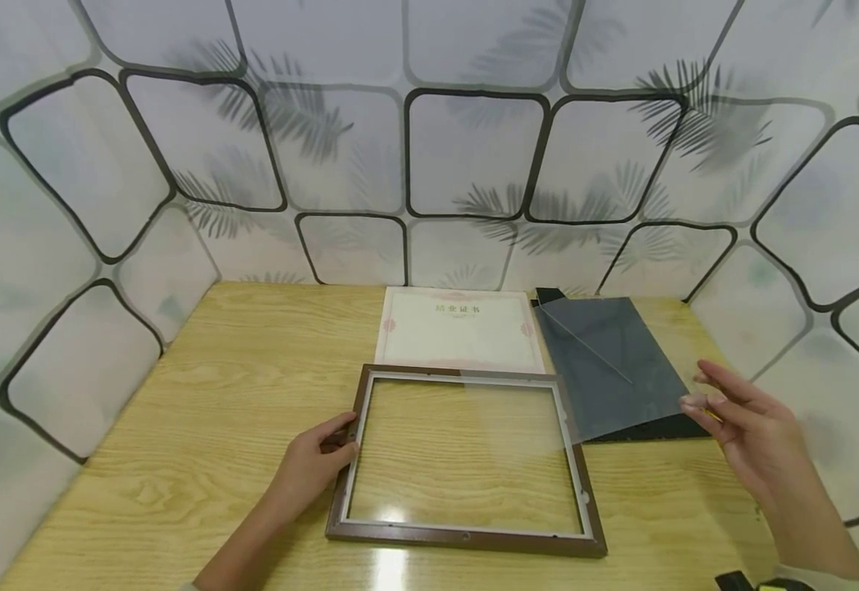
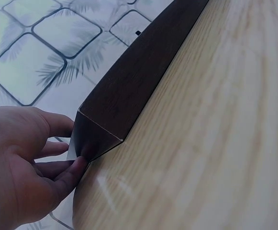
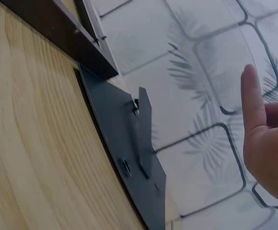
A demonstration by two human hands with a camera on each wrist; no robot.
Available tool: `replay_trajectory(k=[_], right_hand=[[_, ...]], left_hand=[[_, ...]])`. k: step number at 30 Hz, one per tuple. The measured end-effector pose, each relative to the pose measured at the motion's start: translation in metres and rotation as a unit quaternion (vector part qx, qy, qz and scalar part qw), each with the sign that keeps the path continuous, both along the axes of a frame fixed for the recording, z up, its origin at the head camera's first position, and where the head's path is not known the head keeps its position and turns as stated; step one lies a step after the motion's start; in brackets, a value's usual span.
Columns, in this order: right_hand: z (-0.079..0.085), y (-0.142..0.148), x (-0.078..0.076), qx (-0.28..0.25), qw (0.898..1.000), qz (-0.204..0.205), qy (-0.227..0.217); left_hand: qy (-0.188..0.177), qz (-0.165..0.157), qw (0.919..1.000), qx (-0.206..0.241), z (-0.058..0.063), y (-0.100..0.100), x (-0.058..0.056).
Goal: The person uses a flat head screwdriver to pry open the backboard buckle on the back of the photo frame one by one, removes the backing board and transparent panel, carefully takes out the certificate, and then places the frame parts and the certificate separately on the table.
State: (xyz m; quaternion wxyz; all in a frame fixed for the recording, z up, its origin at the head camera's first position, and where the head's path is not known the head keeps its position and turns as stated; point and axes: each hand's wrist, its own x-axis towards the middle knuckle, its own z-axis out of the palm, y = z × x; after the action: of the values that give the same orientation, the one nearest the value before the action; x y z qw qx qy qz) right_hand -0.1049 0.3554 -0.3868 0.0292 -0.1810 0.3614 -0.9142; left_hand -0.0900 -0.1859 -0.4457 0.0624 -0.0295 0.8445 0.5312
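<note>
A brown picture frame (image 1: 466,538) with a pale inner lip lies on the wooden table, its middle open to the tabletop. My left hand (image 1: 311,468) grips the frame's left side, thumb and fingers at the edge. In the left wrist view, that hand (image 2: 28,163) holds the frame (image 2: 139,72) by a mitred corner. Between the fingertips of my right hand (image 1: 757,435) is the right edge of a clear sheet (image 1: 521,419). The sheet slants over the right part of the frame and the dark backing board. In the right wrist view, fingers (image 3: 253,103) pinch the sheet's edge.
Behind the frame lies a cream certificate (image 1: 459,341) with a pink border. The dark grey backing board (image 3: 112,120), its stand leg (image 3: 145,129) raised, lies to the right. Patterned wall covering (image 1: 473,156) encloses the table's back and sides.
</note>
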Motion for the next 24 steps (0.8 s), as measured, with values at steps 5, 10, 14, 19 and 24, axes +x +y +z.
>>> replay_trajectory(k=[5, 10, 14, 19, 24], right_hand=[[-0.003, -0.023, -0.008, 0.012, 1.000, -0.008, 0.002], [-0.004, -0.049, -0.017, 0.012, 1.000, -0.013, 0.007], [-0.002, -0.067, -0.024, 0.030, 0.999, -0.034, -0.001], [0.003, -0.092, -0.034, 0.066, 0.996, -0.059, -0.029], [0.008, -0.121, -0.045, 0.143, 0.981, -0.101, -0.086]], left_hand=[[-0.001, 0.000, 1.0000, 0.004, 0.000, 0.000, 0.000], [0.001, -0.002, 1.0000, -0.008, 0.004, 0.001, 0.003], [-0.001, 0.001, 0.9996, -0.030, 0.008, 0.003, 0.004], [-0.010, 0.005, 0.9990, -0.044, 0.011, 0.003, 0.006], [-0.009, 0.001, 0.9988, -0.049, 0.012, 0.004, 0.008]])
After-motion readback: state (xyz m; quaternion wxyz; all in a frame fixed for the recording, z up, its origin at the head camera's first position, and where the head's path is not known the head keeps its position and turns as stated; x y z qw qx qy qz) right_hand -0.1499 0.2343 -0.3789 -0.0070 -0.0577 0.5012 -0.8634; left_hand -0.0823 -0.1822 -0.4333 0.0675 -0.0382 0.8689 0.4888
